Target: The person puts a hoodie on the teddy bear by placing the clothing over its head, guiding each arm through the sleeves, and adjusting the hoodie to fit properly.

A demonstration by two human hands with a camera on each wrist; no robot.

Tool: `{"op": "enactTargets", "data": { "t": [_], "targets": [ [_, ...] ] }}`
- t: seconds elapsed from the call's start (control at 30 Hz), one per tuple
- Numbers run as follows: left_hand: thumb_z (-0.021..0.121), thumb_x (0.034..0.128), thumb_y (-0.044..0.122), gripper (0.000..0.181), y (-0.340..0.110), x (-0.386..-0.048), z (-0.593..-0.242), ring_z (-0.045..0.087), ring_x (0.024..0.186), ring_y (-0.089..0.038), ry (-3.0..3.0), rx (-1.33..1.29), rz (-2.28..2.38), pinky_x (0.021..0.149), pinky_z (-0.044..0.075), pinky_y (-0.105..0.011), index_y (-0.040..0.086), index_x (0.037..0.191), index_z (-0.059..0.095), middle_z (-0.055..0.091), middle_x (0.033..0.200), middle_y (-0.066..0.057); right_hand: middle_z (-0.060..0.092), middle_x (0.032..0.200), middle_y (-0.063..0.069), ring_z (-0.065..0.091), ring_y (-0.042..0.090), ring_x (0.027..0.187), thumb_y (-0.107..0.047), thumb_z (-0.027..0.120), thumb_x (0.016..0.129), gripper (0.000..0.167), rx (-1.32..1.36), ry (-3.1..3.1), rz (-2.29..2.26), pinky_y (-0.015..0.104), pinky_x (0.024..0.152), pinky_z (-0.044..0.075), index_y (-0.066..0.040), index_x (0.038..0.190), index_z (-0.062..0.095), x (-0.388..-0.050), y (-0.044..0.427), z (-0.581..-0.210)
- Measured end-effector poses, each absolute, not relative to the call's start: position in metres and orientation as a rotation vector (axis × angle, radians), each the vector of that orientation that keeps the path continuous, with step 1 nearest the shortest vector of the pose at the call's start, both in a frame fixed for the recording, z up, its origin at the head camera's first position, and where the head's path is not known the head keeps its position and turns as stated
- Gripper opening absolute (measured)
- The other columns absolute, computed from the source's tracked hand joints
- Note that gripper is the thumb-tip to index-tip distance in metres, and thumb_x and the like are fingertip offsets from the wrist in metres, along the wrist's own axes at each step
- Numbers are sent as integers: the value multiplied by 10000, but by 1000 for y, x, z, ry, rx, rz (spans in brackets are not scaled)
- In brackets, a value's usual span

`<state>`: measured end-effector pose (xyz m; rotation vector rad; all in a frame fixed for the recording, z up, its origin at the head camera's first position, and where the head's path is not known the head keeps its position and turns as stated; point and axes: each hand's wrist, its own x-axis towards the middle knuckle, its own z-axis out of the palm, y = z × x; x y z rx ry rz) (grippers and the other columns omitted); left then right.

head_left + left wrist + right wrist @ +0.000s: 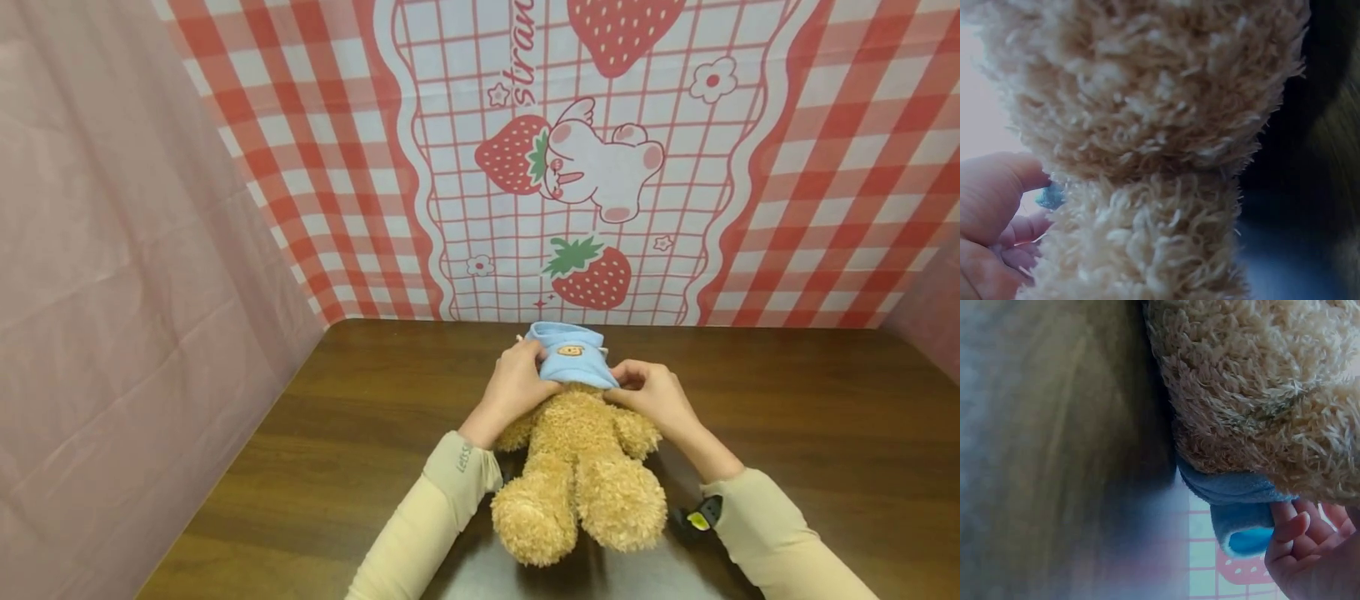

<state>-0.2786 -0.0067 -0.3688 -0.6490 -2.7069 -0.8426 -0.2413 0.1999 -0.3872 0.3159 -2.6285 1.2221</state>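
Observation:
A tan, curly-furred teddy bear [576, 433] lies on its back on the table, feet toward me. Its head is hidden by a small light blue garment [573, 368] with a yellow print on the front. At the garment's left edge, my left hand [517, 382] grips the cloth between thumb and fingers. My right hand [658, 398] pinches its lower right hem near the bear's shoulder. The right wrist view shows a blue tube-like part [1244, 528] of the garment beside the fingers. Fur [1147, 94] fills most of the left wrist view, so the left fingertips are partly hidden.
The dark brown wooden table [817, 417] extends on both sides of the bear. Behind it hangs a red-and-white checked cloth [345, 167] with strawberry prints, and a pink curtain [135, 292] is at the left. A black device [701, 517] is at my right cuff.

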Motion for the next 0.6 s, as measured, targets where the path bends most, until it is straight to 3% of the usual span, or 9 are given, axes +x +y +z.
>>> {"op": "enactTargets", "data": {
  "t": [0.33, 0.6],
  "targets": [
    [741, 656, 195, 251, -6, -277, -372, 517, 692, -125, -2660, -599, -840, 605, 429, -219, 126, 824, 568, 561, 790, 0, 629, 789, 75, 522, 39, 686, -27, 665, 796, 36, 594, -2615, 1302, 224, 607, 452, -36, 828, 650, -239, 204, -389],
    [732, 625, 166, 224, -6, -275, -375, 525, 660, -126, -2611, -582, -849, 575, 427, -215, 133, 769, 563, 559, 751, 20, 617, 843, 22, 519, -5, 784, 42, 629, 793, 86, 845, -2539, 1401, 210, 669, 458, -40, 811, 647, -241, 208, -392]
  ]
}}
